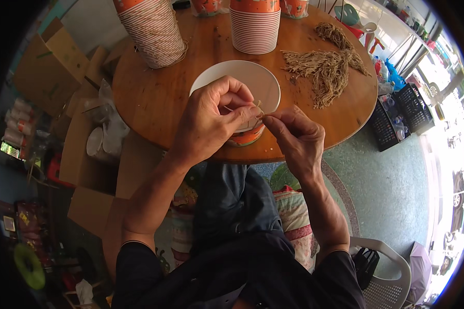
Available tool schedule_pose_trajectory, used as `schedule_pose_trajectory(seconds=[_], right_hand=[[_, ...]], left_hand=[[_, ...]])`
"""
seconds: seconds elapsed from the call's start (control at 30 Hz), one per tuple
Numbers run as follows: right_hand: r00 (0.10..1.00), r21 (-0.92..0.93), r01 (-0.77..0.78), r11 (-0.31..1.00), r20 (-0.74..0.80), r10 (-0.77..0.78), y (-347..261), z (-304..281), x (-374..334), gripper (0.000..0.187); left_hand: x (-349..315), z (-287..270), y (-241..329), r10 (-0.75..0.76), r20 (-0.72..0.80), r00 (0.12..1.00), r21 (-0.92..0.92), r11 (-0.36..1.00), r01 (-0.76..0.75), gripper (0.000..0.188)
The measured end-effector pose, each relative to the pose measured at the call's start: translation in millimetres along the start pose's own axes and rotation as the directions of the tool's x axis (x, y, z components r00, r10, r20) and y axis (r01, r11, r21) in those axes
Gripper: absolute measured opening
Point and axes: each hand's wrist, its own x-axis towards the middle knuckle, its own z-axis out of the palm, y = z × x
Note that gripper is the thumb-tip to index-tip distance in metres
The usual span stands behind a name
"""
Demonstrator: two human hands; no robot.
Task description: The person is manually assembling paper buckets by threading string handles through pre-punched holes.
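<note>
Over a round wooden table [165, 110], my left hand [211, 113] and my right hand [296, 136] meet, fingertips almost touching. Both pinch a short piece of thin tan twine [260, 109] between thumb and forefinger. Directly beneath them stands a single paper tub [242, 72], white inside with an orange patterned outside; my hands cover part of its rim. Whether the twine touches the tub, I cannot tell. To the right lies a loose bundle of cut tan twine [327, 72].
A leaning stack of tubs [152, 36] with twine around them is at the back left. Another nested stack [255, 31] stands at the back middle. Open cardboard boxes [90, 154] sit left of the table. Black crates [402, 113] and a grey chair [392, 273] are on the right.
</note>
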Motion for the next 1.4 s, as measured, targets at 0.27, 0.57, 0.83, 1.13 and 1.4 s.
schedule_pose_trajectory(seconds=[0.27, 0.57, 0.83, 1.13, 1.4], right_hand=[[0.975, 0.125, -0.222, 0.967, 0.013, 0.222, -11.7, 2.8, -4.3, 0.013], [0.991, 0.055, -0.133, 0.99, -0.015, 0.134, -6.5, 5.0, -9.1, 0.011], [0.986, 0.037, -0.168, 0.985, -0.01, 0.168, -13.2, 5.8, -6.0, 0.012], [0.998, -0.063, -0.065, 0.996, -0.027, 0.063, -9.0, 9.5, -7.4, 0.007], [0.997, -0.132, 0.072, 0.989, -0.024, -0.076, -10.9, 10.6, -5.2, 0.005]], left_hand=[[-5.8, 7.4, 0.5, -0.009, 0.005, 1.0, -0.061, 0.998, 0.009, 0.013], [-9.8, 14.2, -5.6, 0.198, -0.122, 0.973, 0.224, 0.96, -0.167, 0.006], [-10.9, 14.8, -4.9, 0.265, -0.105, 0.959, 0.226, 0.945, -0.236, 0.006], [-13.1, 15.0, -8.9, 0.487, -0.059, 0.871, 0.518, 0.761, -0.391, 0.01], [-12.9, 12.2, -2.7, 0.437, 0.032, 0.899, 0.555, 0.74, -0.379, 0.007]])
